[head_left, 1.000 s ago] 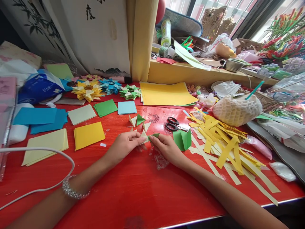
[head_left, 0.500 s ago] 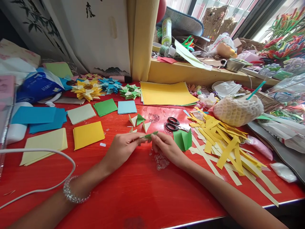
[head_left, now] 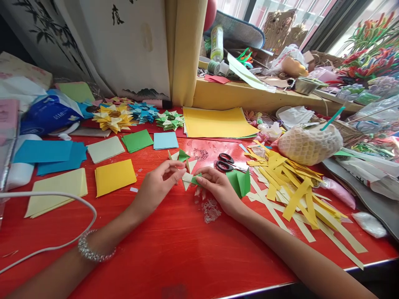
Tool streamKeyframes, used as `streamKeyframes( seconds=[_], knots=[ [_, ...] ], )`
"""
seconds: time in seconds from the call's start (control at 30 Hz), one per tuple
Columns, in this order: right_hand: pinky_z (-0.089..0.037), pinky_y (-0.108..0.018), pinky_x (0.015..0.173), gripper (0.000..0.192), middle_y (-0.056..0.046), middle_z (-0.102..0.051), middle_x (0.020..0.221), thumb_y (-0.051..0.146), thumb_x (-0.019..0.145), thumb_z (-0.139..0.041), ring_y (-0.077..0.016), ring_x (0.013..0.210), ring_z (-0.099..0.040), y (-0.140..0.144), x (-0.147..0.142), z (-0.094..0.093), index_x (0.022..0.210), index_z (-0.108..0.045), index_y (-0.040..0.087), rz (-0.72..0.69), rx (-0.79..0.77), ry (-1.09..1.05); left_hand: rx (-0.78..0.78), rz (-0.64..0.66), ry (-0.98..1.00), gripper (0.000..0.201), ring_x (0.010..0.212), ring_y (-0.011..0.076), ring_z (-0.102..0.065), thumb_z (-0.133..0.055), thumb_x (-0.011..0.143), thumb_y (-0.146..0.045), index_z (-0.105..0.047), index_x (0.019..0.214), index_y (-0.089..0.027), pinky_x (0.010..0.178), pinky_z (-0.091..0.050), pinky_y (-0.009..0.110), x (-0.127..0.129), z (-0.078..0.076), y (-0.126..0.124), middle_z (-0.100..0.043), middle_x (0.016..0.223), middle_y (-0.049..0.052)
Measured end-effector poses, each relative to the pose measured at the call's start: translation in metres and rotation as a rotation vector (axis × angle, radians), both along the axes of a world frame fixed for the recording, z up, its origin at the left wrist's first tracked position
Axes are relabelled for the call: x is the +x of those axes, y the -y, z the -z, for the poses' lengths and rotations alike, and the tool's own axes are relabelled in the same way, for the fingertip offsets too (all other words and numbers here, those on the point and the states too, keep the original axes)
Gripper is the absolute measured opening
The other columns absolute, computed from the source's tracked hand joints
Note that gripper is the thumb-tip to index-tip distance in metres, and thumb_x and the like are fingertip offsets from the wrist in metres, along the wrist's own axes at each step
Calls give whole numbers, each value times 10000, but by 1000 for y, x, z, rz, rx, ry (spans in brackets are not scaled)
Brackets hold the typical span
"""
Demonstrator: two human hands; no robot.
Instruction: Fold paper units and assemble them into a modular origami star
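In the head view my right hand [head_left: 215, 187] pinches a folded paper piece [head_left: 188, 179], cream on its left part and green at my fingertips. Just left of it is my left hand [head_left: 162, 180], thumb and forefinger slightly apart with nothing visible between them. A beaded bracelet circles the left wrist. Behind the hands stand small cream and green folded units [head_left: 183, 156], partly hidden by my left fingers. A larger creased green paper [head_left: 238, 182] rests to the right of my right hand, close to black-handled scissors [head_left: 226, 162].
Yellow and cream paper strips [head_left: 296, 195] are heaped at the right. Stacks of yellow [head_left: 115, 176], green [head_left: 137, 141] and light blue paper [head_left: 165, 140] lie at the left and back. Behind them sit finished paper stars [head_left: 112, 117]. A white cable [head_left: 89, 216] curves across the left side.
My left hand has let go of the green paper and drawn back slightly to the left. The piece in my right hand now shows a cream part pointing left.
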State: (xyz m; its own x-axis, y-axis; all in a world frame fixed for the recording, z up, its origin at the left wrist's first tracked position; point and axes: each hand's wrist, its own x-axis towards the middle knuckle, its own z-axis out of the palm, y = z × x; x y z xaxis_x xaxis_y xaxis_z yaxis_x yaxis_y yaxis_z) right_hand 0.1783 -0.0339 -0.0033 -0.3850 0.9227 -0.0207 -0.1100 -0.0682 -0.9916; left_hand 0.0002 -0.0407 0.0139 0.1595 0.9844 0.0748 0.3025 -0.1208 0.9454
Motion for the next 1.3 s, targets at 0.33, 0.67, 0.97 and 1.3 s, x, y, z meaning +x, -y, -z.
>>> streamKeyframes(
  seconds=[0.33,0.67,0.97,1.3],
  knots=[
    [-402,-203,465,162,17,-600,606,322,795,-542,-92,461,-546,2,-2,3,830,-476,179,44,11,6,-173,31,176,209,541,107,-541,-559,765,-370,-552,777,-162,559,-425,223,7,2,2,-594,591,-20],
    [-406,-203,444,165,16,-600,624,337,803,-527,-94,455,-545,6,-4,3,838,-464,188,58,43,30,-162,4,147,215,556,122,-569,-555,768,-383,-549,757,-168,582,-447,250,8,2,6,-613,599,-12],
    [-403,-197,434,141,34,-570,540,311,813,-518,-100,441,-549,7,-4,1,831,-463,183,43,57,41,-168,-10,128,221,562,131,-590,-555,765,-385,-532,741,-166,593,-466,258,11,2,8,-620,587,-7],
    [-343,-146,357,289,34,-583,617,311,782,-554,-65,400,-521,-4,2,-3,1029,-449,202,-36,-152,-140,-15,156,94,343,798,158,-587,-561,754,-355,-492,1067,-231,653,-481,262,5,-4,2,-586,1044,43]
  ],
)
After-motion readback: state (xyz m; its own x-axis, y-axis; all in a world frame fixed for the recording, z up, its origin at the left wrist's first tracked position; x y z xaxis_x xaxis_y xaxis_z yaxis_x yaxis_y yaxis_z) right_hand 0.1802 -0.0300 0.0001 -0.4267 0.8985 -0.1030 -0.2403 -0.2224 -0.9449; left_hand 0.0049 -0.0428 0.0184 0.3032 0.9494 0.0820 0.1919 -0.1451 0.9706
